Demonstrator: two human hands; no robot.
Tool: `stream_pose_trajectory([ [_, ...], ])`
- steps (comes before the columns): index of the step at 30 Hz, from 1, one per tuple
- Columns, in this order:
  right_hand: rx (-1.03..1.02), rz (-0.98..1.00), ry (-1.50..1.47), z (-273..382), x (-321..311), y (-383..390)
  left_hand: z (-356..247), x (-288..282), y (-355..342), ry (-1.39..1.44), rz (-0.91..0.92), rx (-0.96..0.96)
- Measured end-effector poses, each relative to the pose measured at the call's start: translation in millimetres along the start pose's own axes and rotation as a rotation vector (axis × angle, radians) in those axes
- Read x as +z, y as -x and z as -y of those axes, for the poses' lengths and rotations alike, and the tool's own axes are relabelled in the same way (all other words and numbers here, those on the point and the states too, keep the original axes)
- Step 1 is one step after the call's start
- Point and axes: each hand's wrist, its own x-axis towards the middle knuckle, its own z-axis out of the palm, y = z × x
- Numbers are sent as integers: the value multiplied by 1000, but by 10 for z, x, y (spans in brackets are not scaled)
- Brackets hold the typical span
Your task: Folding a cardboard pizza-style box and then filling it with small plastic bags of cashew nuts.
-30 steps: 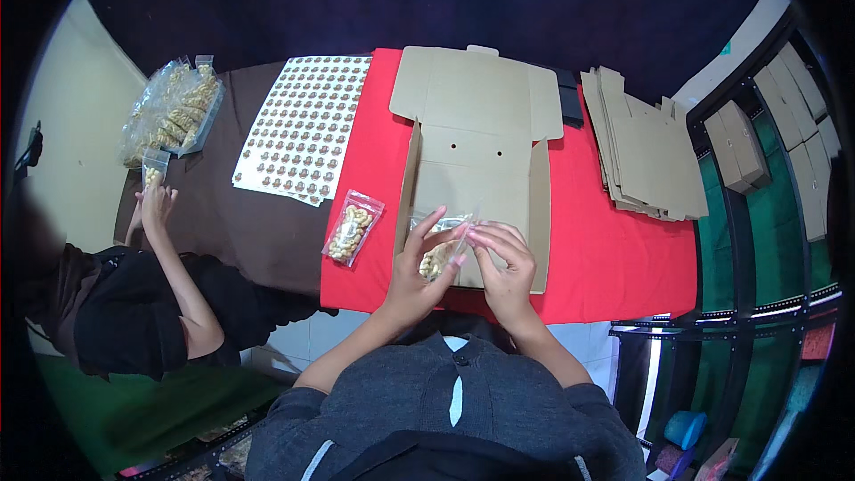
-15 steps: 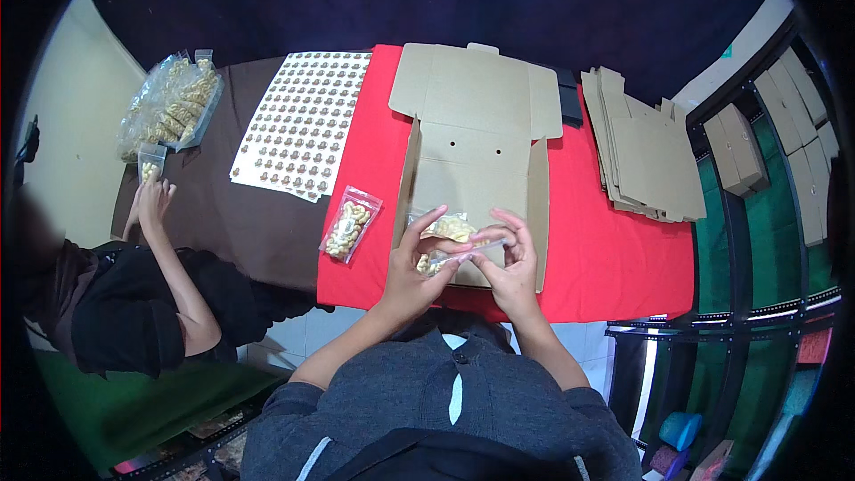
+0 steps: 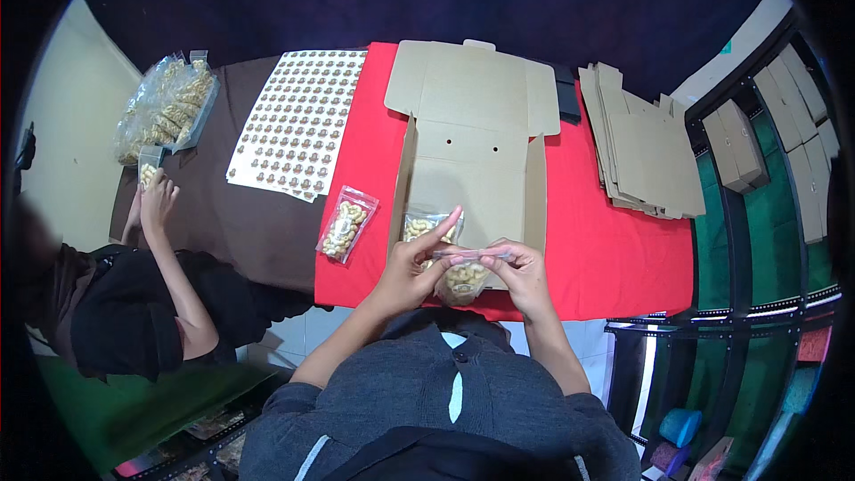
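Both my hands pinch the top edge of a small clear zip bag of pale nuts [image 3: 463, 281], which hangs over the near end of an open cardboard box [image 3: 459, 180]. My left hand [image 3: 412, 264] grips the edge's left part, its index finger pointing up. At the right part, the fingers of my right hand [image 3: 520, 278] are closed on the same edge. Inside the box, next to my left hand, lies another bag of nuts [image 3: 426, 223], partly hidden by that hand. A third filled bag [image 3: 346, 224] lies on the red cloth to the left.
Sticker sheets [image 3: 298, 125] lie left on the brown cloth. Flat cardboard pieces [image 3: 655, 156] are stacked at right. A co-worker's hand [image 3: 156, 200] holds a nut bag at far left, near a large bag of packets [image 3: 167, 107]. Shelves with boxes [image 3: 735, 144] stand at right.
The bag in my hands has swung down and now hangs below my fingers. Both hands have drawn slightly nearer, leaving the bag inside the box more visible.
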Motion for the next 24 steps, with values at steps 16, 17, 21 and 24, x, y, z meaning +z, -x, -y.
stream_pose_trajectory([
  [16, -11, -149, -40, -53, -230, -241, 75, -239, -119, 85, 133, -12],
  [17, -10, -274, -184, -98, -305, -298, 170, -260, -136, 66, 55, -29],
  [21, 13, -409, -210, -446, -566, -515, 738, -399, -105, -360, 15, -116],
  [24, 165, -495, -157, -801, -623, -631, 1023, -302, 5, -451, 115, -143],
])
